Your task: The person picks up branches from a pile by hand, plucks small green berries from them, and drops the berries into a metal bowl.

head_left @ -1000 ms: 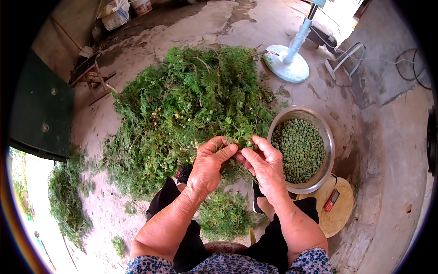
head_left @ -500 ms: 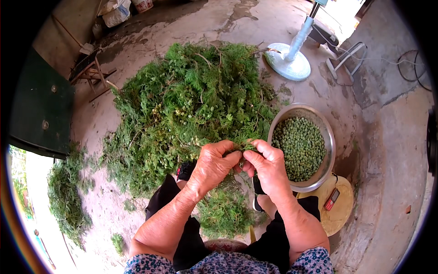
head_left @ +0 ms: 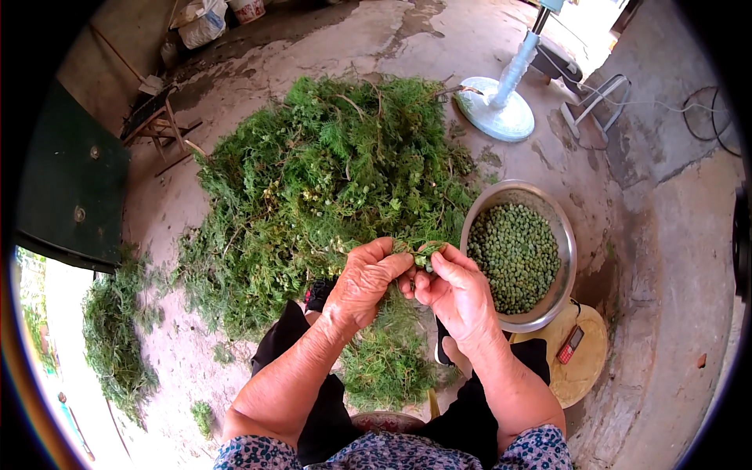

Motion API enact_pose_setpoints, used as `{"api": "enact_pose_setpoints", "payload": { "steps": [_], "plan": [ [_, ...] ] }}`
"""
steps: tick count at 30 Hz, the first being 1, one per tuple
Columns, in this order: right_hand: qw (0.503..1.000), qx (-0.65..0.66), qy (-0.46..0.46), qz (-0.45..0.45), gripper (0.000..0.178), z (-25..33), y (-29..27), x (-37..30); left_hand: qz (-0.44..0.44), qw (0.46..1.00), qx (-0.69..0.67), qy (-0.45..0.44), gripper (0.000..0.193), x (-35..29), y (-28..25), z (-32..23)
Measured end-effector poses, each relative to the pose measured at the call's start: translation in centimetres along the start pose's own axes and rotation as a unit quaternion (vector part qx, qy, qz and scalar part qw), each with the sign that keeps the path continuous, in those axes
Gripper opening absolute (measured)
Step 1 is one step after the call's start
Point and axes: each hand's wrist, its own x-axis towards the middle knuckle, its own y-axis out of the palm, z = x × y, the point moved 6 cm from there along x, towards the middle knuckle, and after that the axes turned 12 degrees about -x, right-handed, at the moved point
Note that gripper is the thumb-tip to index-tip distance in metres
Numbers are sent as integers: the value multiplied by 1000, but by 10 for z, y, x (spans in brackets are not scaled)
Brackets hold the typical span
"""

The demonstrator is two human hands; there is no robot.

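Far to the left of the fingers (head_left: 395,266), a dark green panel (head_left: 70,168) stands along the edge of the view. Below it, left of and lower than the fingers, a small pile of cut foliage (head_left: 117,345) lies on the pale floor (head_left: 182,333). A low wooden chair (head_left: 160,129) stands to the upper left; a loose green tuft (head_left: 202,419) rests to the lower left, and a white sack (head_left: 202,25) sits well beyond the fingers, also to the left. Nearer, the large heap of leafy branches (head_left: 313,180) spreads beyond the fingers and to their left, its near edge just past the fingertips. The left hand (head_left: 356,286) has thumb and forefinger pinched together on a green sprig (head_left: 426,252). Nearer the body than the fingers, between the legs, lies a smaller heap of sprigs (head_left: 385,372). The sprig itself spans the narrow gap between the two sets of fingertips. The right hand (head_left: 464,294) grips it from the other side, thumb against forefinger, with the lower fingers curled. Beyond the fingers, to the upper right, stands a pale blue round-based stand (head_left: 497,119). Just right of the right fingers, a metal bowl (head_left: 562,223) holds many small round green cones (head_left: 513,258). Lower right, a red-and-black phone (head_left: 570,345) lies on a round yellowish surface (head_left: 587,380).
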Motion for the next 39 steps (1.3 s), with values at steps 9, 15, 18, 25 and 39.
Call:
{"api": "enact_pose_setpoints", "payload": {
  "steps": [9,15,18,25,39],
  "plan": [
    [998,55,-24,7,20,-4,0,3,-16,997,-65,-37,3,1,-6,2],
    [997,-43,-56,9,23,4,4,3,-18,999,-7,38,4,-1,-5,-1],
    [993,-110,-46,-10,23,5,-2,2,-17,993,95,71,7,-3,-1,-3],
    [998,-21,-22,-48,13,7,-14,2,11,999,-25,-33,8,1,-7,7],
    [788,-274,-174,-524,53,108,-166,-51,-93,975,-199,28,11,10,-23,0]
  ]
}}
